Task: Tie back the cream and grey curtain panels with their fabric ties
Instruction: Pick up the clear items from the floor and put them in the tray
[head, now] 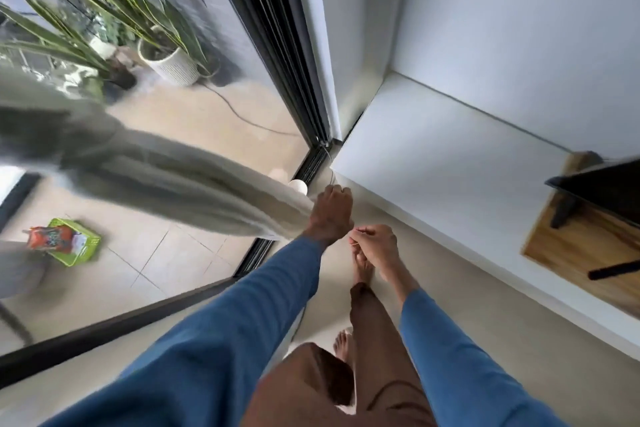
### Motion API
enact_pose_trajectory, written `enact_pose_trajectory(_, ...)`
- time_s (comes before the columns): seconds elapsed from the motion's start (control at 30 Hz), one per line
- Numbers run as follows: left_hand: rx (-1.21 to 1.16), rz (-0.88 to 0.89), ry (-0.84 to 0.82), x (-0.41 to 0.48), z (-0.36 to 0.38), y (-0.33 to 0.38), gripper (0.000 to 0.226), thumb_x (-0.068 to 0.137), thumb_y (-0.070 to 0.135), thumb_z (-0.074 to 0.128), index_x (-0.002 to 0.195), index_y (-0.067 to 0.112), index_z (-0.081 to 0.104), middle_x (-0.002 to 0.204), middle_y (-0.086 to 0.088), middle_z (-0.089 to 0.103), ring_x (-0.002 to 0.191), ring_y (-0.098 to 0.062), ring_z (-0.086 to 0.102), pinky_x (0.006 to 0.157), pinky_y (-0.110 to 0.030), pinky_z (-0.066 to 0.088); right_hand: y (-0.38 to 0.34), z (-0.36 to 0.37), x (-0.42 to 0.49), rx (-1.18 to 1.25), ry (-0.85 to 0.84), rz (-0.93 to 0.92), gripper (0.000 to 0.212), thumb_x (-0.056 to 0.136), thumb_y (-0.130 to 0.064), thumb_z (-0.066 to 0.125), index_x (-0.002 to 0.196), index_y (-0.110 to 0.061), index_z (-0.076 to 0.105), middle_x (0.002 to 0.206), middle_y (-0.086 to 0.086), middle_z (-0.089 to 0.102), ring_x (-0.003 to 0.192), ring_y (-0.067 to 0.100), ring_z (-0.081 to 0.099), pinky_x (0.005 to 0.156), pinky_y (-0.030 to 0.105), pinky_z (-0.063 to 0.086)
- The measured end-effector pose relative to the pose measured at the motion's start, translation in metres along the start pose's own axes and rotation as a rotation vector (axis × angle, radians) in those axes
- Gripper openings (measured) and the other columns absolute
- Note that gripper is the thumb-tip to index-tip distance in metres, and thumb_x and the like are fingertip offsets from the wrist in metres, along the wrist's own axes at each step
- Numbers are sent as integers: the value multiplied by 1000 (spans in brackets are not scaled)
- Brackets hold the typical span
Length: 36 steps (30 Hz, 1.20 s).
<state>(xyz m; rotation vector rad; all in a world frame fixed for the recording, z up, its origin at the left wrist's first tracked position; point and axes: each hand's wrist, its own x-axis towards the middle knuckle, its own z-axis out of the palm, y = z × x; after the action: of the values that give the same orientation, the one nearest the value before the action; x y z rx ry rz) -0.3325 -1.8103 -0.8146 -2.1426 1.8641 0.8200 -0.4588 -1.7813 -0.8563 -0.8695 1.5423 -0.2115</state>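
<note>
At the far left, behind the glass, a green basket is sitting on the tiled floor and a potted plant is standing further off. The gathered curtain panel, blurred cream and grey, is stretching with its long axis from the far left down to the right, narrowing as it is running into the left hand. That hand is clenching around the bunched end, knuckles towards the camera. A thin tie cord is leading from the dark door frame's lower corner down to the top of this fist. Just right of and nearer than the left hand, the right hand is pinching a fine strand between thumb and fingertips, probably the cord's free end, though it is too thin to be sure. So the bundle is lying to the left of both hands, with the anchor point beyond them, and the right hand is sitting better placed to wrap the strand around. Further right, a white ledge is running along the wall.
</note>
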Motion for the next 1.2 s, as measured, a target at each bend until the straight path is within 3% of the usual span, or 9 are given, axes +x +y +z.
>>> enact_pose_trajectory(0.2, 56, -248, -31, 94, 36, -62, 63, 78, 24, 68, 132, 3, 46, 134, -18, 48, 126, -35, 44, 102, -42, 43, -2, 38, 111, -74, -63, 29, 19, 85, -12, 67, 67, -15, 73, 67, 13, 73, 56, 22, 63, 48, 27, 47)
enact_pose_trajectory(0.3, 3, -448, -122, 127, 71, -103, 71, 83, 29, 68, 141, 1, 38, 141, -22, 43, 132, -37, 42, 105, -44, 42, 7, 68, 163, -153, -86, 3, 12, 85, -18, 67, 80, -16, 78, 72, 6, 76, 63, 21, 72, 53, 30, 54)
enact_pose_trajectory(0.4, -76, -584, -162, 155, 115, -143, 63, 85, 24, 64, 139, 3, 39, 139, -21, 45, 128, -37, 49, 101, -44, 46, 15, 98, 207, -241, -67, -94, 14, 85, -22, 70, 89, -12, 80, 73, -3, 74, 63, 8, 65, 62, 28, 52)
enact_pose_trajectory(0.5, -62, -616, -236, 172, 160, -181, 53, 88, 20, 58, 137, 3, 47, 137, -18, 52, 128, -36, 53, 99, -42, 48, 33, 135, 251, -277, -96, -108, 16, 85, -20, 66, 92, -15, 79, 88, 1, 78, 85, 13, 72, 78, 30, 56)
enact_pose_trajectory(0.67, -126, -677, -392, 203, 233, -243, 50, 92, 27, 53, 140, 10, 50, 144, -14, 51, 132, -35, 50, 106, -39, 42, 81, 199, 329, -312, -106, -85, 21, 85, -19, 63, 96, -15, 80, 98, 4, 79, 97, 21, 72, 91, 35, 56)
enact_pose_trajectory(0.83, -216, -727, -402, 235, 298, -295, 33, 85, 22, 51, 111, 8, 64, 104, -10, 73, 91, -28, 73, 92, -38, 58, 115, 254, 412, -437, -73, -92, 27, 90, -15, 53, 99, -4, 76, 103, 14, 75, 101, 30, 69, 82, 29, 52)
enact_pose_trajectory(0.97, -253, -687, -371, 256, 336, -322, 19, 87, 21, 51, 97, 7, 60, 85, -7, 70, 53, -21, 69, 82, -31, 58, 134, 295, 469, -493, -97, -60, 16, 88, -19, 56, 84, -7, 66, 86, 10, 66, 87, 29, 62, 69, 23, 40)
enact_pose_trajectory(1.13, -331, -671, -261, 294, 345, -364, 16, 85, 24, 55, 94, 11, 55, 85, -7, 61, 75, -30, 72, 80, -33, 54, 158, 339, 520, -490, -2, 73, 47, 90, -43, 58, 116, -5, 69, 110, 12, 73, 93, 33, 72, 78, 39, 61)
enact_pose_trajectory(1.2, -345, -730, -252, 299, 403, -376, 17, 85, 25, 53, 94, 10, 57, 76, -5, 63, 75, -30, 70, 79, -34, 53, 161, 348, 530, -503, 49, 137, 47, 91, -43, 56, 118, -6, 68, 106, 10, 75, 90, 31, 73, 78, 44, 63)
